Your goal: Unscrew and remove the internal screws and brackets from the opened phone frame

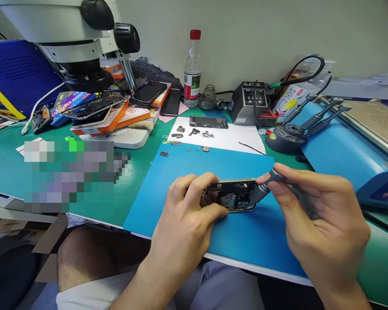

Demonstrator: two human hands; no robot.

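An opened phone body, its inner parts showing, is tilted up over the blue mat. My left hand grips it by the left end, fingers along the top edge and thumb at the lower edge. In my right hand is a dark grey screwdriver, pinched between thumb and fingers. The screwdriver's lower end is at the right part of the phone body; its tip cannot be made out. Small metal parts lie near the mat's top edge, and more sit on the white paper behind.
A microscope stands at the back left beside stacked phones and orange boxes. A bottle and a glass jar are at the back. At the right are a screwdriver stand and a blue machine.
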